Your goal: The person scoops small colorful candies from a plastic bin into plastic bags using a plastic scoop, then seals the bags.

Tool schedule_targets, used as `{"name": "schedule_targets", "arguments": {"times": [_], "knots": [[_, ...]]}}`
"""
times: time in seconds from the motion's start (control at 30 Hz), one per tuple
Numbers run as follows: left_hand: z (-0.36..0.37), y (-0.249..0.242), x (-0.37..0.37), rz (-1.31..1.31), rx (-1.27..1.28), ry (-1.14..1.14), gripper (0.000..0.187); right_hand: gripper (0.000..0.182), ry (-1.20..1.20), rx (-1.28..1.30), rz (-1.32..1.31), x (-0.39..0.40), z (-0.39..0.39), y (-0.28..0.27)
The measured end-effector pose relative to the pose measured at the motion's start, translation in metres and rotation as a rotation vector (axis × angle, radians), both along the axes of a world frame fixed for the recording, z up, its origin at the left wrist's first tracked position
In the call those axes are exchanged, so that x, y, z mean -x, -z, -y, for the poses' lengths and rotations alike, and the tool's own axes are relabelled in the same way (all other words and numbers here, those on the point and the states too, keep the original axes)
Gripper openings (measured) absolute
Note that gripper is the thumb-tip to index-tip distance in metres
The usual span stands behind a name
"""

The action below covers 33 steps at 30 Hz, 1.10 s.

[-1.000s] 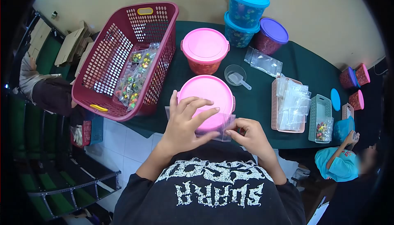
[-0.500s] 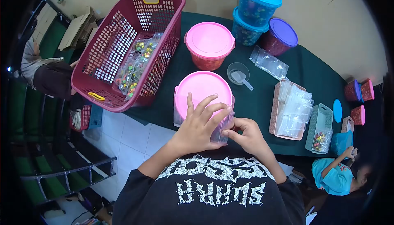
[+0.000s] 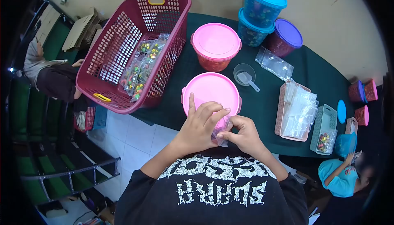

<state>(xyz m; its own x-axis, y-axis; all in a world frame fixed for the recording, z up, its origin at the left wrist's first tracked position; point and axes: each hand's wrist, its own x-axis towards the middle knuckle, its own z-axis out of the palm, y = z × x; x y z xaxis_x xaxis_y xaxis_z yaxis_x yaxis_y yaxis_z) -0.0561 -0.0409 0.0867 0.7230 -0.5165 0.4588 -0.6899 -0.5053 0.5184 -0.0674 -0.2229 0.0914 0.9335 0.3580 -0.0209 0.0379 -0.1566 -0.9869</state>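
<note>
The left hand (image 3: 199, 127) and the right hand (image 3: 242, 134) meet at the near edge of the table (image 3: 262, 102), just in front of the person's black shirt (image 3: 213, 188). Between them is a small clear bag (image 3: 222, 131). It is crumpled up, so I cannot tell which way its long side runs or where its mouth points. The left hand's fingers (image 3: 213, 112) are spread a bit and curl over the top of the bag. The right hand's fingers are close together and pinch the bag at its near side. The bag sits right at the near rim of a pink tub (image 3: 211, 93) with its lid on. A second pink tub (image 3: 216, 46) stands farther away. To the far left is a big red basket (image 3: 123, 44) with filled little bags (image 3: 141, 67) inside. A clear cup with a scoop (image 3: 245, 75) sits to the right of the tubs. Farther right, a pink tray (image 3: 283, 118) holds a pile of empty clear bags (image 3: 301, 108). Two blue tubs (image 3: 260, 13) are stacked at the far side, and a purple-lid tub (image 3: 285, 38) is beside them.
</note>
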Motion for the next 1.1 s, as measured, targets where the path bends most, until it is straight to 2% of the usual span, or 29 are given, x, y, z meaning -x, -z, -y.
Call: {"name": "schedule_targets", "arguments": {"times": [0.13,0.3,0.37,0.5,0.53,0.57,0.6,0.63,0.7,0.83,0.9,0.97,1.03,1.1], "knots": [[-0.019,0.002,-0.007,0.037,0.022,0.022,0.082,0.029,0.036,0.074,0.059,0.001,-0.017,-0.004],[-0.048,0.009,-0.025,0.025,0.107,0.146,0.076,0.032,0.172,0.020,0.043,-0.001,-0.032,0.000],[-0.053,0.007,-0.029,-0.009,0.072,0.154,0.077,0.031,0.200,0.182,0.154,0.000,-0.038,-0.006],[-0.053,0.000,-0.028,-0.038,0.037,0.160,0.077,0.025,0.220,0.294,0.137,0.003,-0.054,-0.009],[-0.053,0.000,-0.028,-0.038,0.038,0.171,0.077,0.026,0.238,0.333,0.207,0.003,-0.061,-0.007],[-0.054,0.001,-0.027,-0.037,0.007,0.188,0.077,0.030,0.256,0.372,0.276,0.003,-0.066,-0.005],[-0.056,0.001,-0.027,-0.037,-0.024,0.206,0.077,0.041,0.233,0.403,0.181,0.004,-0.068,-0.005],[-0.058,0.005,-0.027,-0.039,-0.023,0.216,0.077,0.041,0.243,0.405,0.177,0.006,-0.071,-0.005],[-0.062,0.013,-0.030,0.031,0.041,0.204,0.068,0.035,0.271,0.439,0.152,0.007,-0.077,-0.008],[-0.068,0.017,-0.030,0.038,0.107,0.231,0.062,0.029,0.307,0.439,0.165,0.008,-0.078,-0.003],[-0.070,0.018,-0.031,0.002,0.109,0.281,0.050,0.022,0.426,0.435,0.266,0.008,-0.078,-0.002],[-0.070,0.018,-0.032,-0.006,0.161,0.248,0.045,0.021,0.442,0.420,0.245,0.010,-0.078,0.000],[-0.071,0.018,-0.034,-0.015,0.216,0.212,0.040,0.024,0.451,0.433,0.528,0.010,-0.073,0.004],[-0.081,0.019,-0.038,-0.166,0.298,0.119,0.038,0.026,0.381,0.535,0.527,0.016,-0.060,0.014]]}}
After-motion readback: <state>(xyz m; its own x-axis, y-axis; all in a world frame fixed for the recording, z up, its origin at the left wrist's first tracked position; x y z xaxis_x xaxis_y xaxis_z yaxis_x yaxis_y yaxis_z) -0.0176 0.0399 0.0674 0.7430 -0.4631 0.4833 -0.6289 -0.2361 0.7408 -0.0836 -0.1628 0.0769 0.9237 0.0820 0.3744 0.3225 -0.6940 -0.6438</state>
